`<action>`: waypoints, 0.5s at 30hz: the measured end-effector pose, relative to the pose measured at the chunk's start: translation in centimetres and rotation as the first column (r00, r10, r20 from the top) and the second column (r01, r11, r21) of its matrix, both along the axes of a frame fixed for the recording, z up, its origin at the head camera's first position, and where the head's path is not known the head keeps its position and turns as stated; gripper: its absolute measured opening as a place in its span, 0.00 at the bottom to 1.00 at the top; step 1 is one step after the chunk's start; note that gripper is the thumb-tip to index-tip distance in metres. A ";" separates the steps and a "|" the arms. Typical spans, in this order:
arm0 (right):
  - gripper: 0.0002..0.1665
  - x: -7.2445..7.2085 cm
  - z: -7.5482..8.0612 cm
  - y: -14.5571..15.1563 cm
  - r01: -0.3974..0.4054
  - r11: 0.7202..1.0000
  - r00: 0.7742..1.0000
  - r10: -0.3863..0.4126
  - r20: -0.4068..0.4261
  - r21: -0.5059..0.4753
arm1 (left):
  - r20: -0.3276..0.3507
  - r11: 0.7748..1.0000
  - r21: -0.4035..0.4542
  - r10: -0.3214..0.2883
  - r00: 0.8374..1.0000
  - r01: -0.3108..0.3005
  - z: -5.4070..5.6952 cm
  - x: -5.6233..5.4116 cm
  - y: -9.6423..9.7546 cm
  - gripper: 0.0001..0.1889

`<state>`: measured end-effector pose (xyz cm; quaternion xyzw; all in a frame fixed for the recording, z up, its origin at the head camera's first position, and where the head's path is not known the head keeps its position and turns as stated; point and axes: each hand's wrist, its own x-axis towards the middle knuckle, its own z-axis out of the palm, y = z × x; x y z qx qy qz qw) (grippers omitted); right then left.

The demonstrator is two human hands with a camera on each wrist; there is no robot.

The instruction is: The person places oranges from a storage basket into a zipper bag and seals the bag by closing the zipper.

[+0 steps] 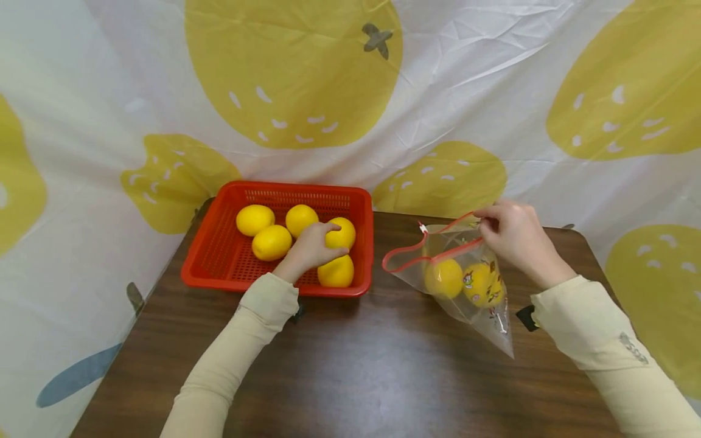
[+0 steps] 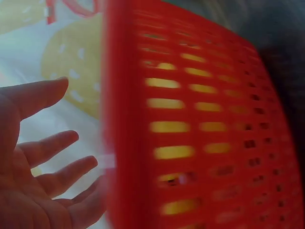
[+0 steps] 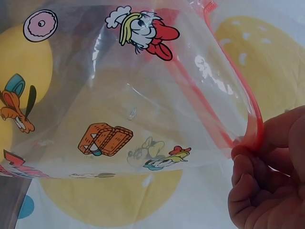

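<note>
Over the red plastic basket [image 1: 191, 267] my left hand [image 1: 309, 248] reaches in from the front, its thumb and fingers spread apart. Beside those fingers are a lemon [image 1: 344, 234] and, just nearer, another lemon [image 1: 336, 272]. In the left wrist view the left hand [image 2: 43, 162] shows nothing between its fingers, with the basket wall [image 2: 126, 114] alongside. My right hand [image 1: 517, 237] pinches the red zip edge of a clear zip bag [image 1: 465, 313], holding its mouth open. Lemons [image 1: 445, 278] lie inside the bag, which carries cartoon prints [image 3: 105, 138].
Several more lemons [image 1: 255, 220] sit in the basket's left and middle. A white zip slider [image 1: 423, 229] is on the bag's left corner. The dark wooden table [image 1: 356, 365] runs back to a fruit-printed cloth [image 1: 465, 91].
</note>
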<state>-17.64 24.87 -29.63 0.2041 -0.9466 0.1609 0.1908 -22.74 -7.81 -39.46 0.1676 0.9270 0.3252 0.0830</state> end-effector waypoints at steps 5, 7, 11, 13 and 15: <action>0.15 0.1 -0.1 0.2 -0.006 1.000 1.000 0.006 -0.008 0.003 | 0.024 0.999 -0.044 0.009 1.000 -0.008 -1.6 0.1 0.0 0.34; 0.15 0.1 -0.1 0.2 -0.004 1.000 1.000 0.004 -0.007 0.001 | 0.031 0.998 -0.067 0.015 0.999 -0.013 -2.1 0.1 0.1 0.35; 0.15 0.1 -0.1 0.2 -0.002 1.000 1.000 0.002 -0.007 0.000 | 0.037 0.994 -0.108 0.025 0.999 -0.021 -3.0 0.3 0.3 0.36; 0.14 0.2 -0.1 0.2 -0.003 1.000 1.000 0.003 -0.011 0.000 | 0.037 0.993 -0.113 0.028 0.999 -0.024 -3.4 0.4 0.5 0.37; 0.14 0.2 -0.1 0.1 -0.004 1.000 1.000 0.004 -0.018 -0.001 | 0.039 0.993 -0.113 0.028 0.999 -0.024 -3.7 0.4 0.5 0.37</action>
